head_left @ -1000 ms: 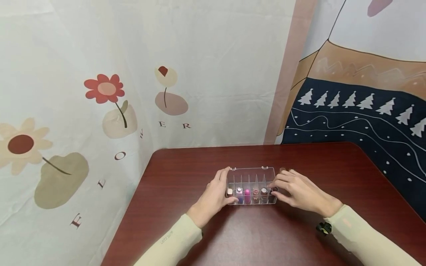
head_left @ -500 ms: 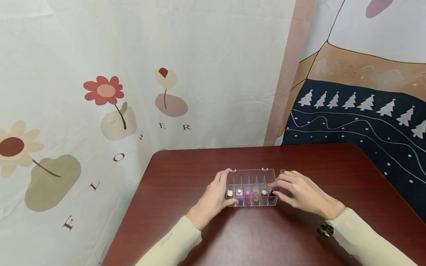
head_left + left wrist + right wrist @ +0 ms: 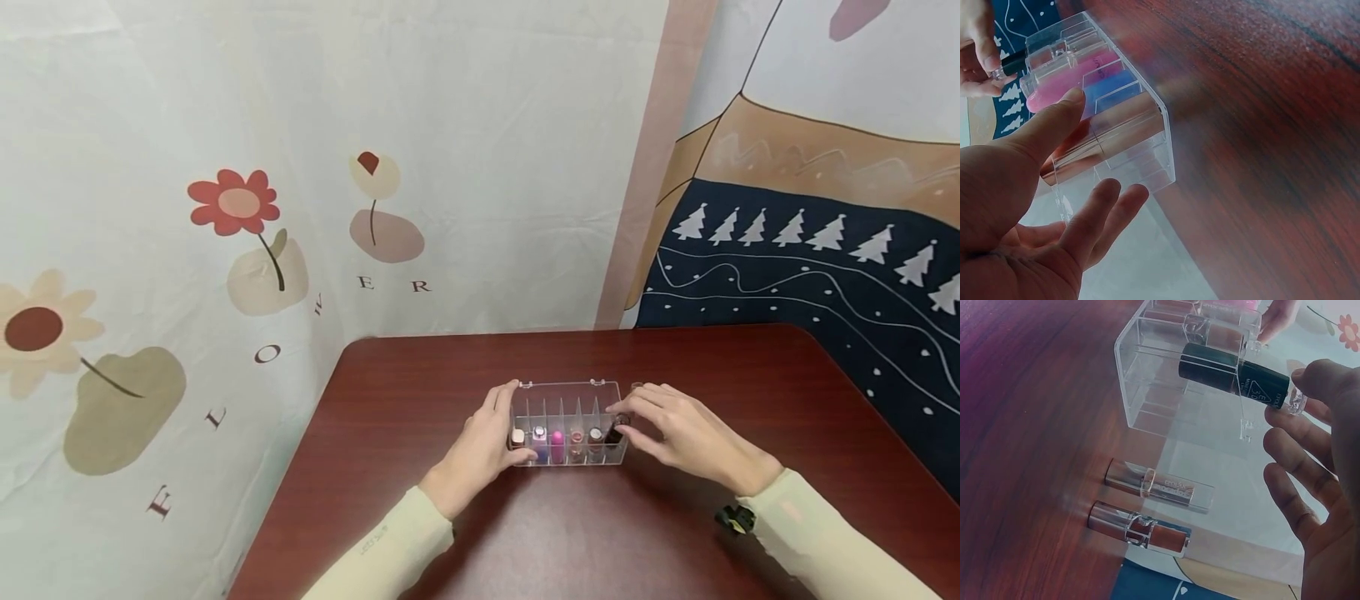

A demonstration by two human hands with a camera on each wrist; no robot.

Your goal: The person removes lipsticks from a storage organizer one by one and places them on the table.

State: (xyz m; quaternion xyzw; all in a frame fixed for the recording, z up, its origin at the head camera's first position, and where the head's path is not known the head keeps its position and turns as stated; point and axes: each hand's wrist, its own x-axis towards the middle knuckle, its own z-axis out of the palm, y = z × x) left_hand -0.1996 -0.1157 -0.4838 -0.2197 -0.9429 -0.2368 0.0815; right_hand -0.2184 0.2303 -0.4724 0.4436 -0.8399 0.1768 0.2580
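A clear organizer box [image 3: 567, 398] with several slots stands mid-table, and most slots hold lipsticks [image 3: 557, 442]. My left hand [image 3: 487, 440] grips its left end, with the thumb [image 3: 1047, 128] on the front wall and the fingers [image 3: 1107, 209] round the side. My right hand [image 3: 678, 433] pinches a dark lipstick tube [image 3: 1233, 378] by its clear end. The tube is tilted over the rightmost slot [image 3: 617, 429]. The same box [image 3: 1147, 387] sits just beyond the tube in the right wrist view.
Two more lipsticks [image 3: 1160, 485] [image 3: 1138, 528] stand on the dark red table [image 3: 450, 375] just right of the box, behind my right hand. Printed fabric walls close in the table at the back and left. The table's near edge is out of view.
My right hand has edged slightly left and tipped the dark lipstick further into the rightmost slot. The left hand and the box have stayed put.
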